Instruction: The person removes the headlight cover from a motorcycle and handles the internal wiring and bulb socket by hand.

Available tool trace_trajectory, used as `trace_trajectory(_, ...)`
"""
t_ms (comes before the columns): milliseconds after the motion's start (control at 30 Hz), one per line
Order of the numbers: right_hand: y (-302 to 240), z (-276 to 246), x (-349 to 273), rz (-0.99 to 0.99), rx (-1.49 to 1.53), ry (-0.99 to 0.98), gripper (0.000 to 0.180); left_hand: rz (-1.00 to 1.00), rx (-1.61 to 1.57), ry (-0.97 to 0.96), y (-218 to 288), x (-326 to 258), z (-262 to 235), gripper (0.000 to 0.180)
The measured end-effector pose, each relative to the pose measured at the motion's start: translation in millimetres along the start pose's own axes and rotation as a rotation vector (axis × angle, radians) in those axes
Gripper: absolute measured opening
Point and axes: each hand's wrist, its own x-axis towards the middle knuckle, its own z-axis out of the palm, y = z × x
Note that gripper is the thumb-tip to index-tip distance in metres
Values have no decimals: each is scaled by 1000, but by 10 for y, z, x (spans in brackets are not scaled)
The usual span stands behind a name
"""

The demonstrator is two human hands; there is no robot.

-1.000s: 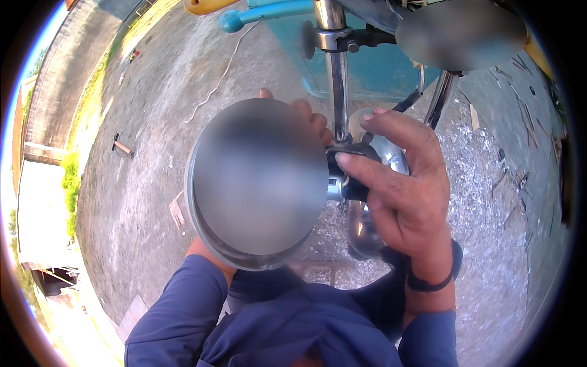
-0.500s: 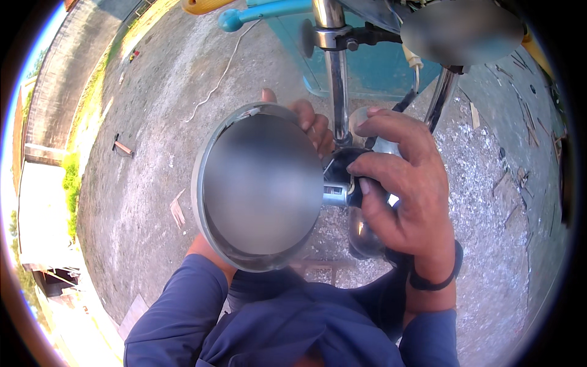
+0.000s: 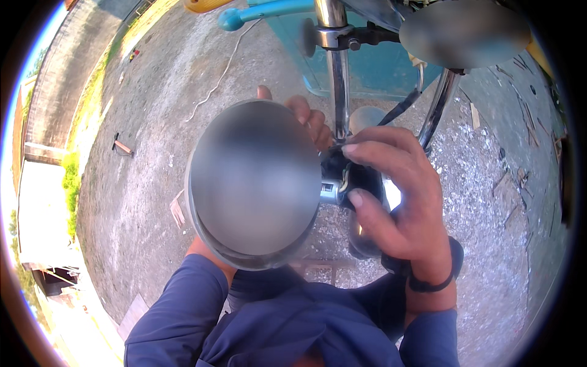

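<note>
A round headlamp [image 3: 255,177] with a pale metal rim faces me; its middle is blurred. My left hand [image 3: 310,121] holds it from behind, with fingertips showing past the far rim and the palm hidden. A short bright metal stub [image 3: 329,191] sticks out at the lamp's right side, beside a black fitting [image 3: 365,180] with a thin pale wire [image 3: 344,179]. Over this fitting my right hand [image 3: 400,192] is open, thumb apart from the bent fingers. Whether its fingertips touch the fitting I cannot tell.
Chrome tubes [image 3: 338,85] with a clamp [image 3: 333,38] rise ahead, near a blurred oval part [image 3: 465,32]. Behind them is a turquoise panel [image 3: 373,79]. A white cord [image 3: 221,79] and a hammer-like tool [image 3: 122,147] lie on the ground at left.
My right thumb and fingers have spread apart from their closer pinch at the black fitting. The headlamp has tilted and shifted slightly left in my left hand.
</note>
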Motion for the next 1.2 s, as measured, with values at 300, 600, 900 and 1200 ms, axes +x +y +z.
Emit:
trace_trajectory(300, 79, 4, -58, 81, 97, -8, 69, -20, 20, 127, 45, -58, 238, 57)
trace_trajectory(600, 100, -13, -15, 34, 157, -13, 65, 23, -45, 68, -6, -19, 152, 59)
trace_trajectory(900, 165, 41, -169, 669, 579, 210, 28, 83, 213, -75, 187, 11, 50, 66)
trace_trajectory(1200, 329, 276, -237, 984, 1098, 115, 47, 116, 306, -33, 226, -27, 50, 60)
